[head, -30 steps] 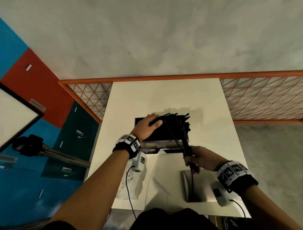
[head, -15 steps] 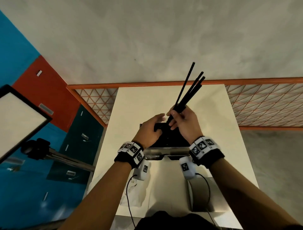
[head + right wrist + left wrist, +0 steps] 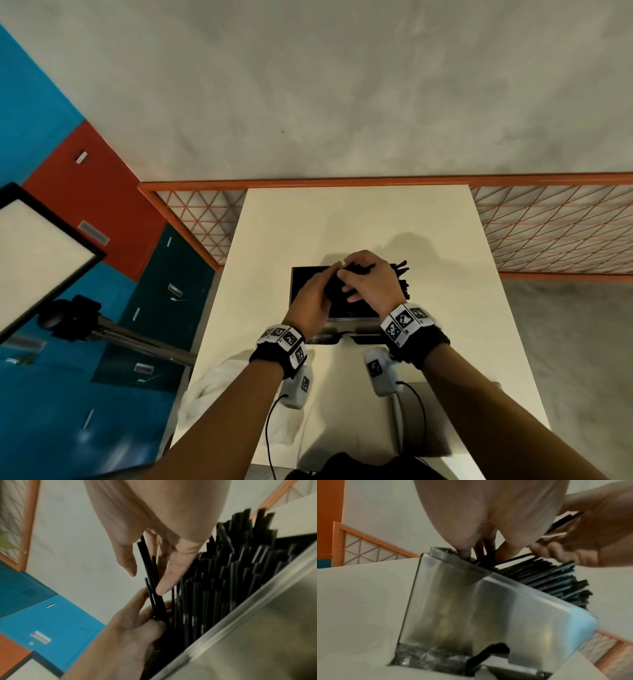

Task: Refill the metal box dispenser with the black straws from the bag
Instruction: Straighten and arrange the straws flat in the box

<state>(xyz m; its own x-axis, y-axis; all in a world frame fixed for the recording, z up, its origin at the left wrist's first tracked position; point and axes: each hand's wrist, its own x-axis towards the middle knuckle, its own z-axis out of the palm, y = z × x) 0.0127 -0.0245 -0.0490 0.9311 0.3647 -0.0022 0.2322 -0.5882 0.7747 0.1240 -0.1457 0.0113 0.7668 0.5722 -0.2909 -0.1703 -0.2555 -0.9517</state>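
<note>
The open metal box dispenser (image 3: 303,286) stands mid-table, its steel front (image 3: 471,608) towards me. A heap of black straws (image 3: 401,275) fills it and sticks out past its right end (image 3: 547,582). Both hands meet over the box top. My right hand (image 3: 346,277) holds a few loose black straws (image 3: 148,572) between thumb and index finger (image 3: 171,574). My left hand (image 3: 333,275) grips the other ends of those same straws (image 3: 159,615), fingers curled round them. The white bag (image 3: 212,394) lies at the table's near left, partly under my left forearm.
A flat metal lid (image 3: 406,442) lies on the white table (image 3: 359,219) near its front right, partly behind my right forearm. An orange lattice railing (image 3: 548,226) runs behind the table. At the left stand a light panel (image 3: 37,250) and its tripod (image 3: 72,318).
My right hand lifted a few straws from the near right, raised them above the box, then brought them down level onto the heap. My left hand left the heap and took hold of them.
</note>
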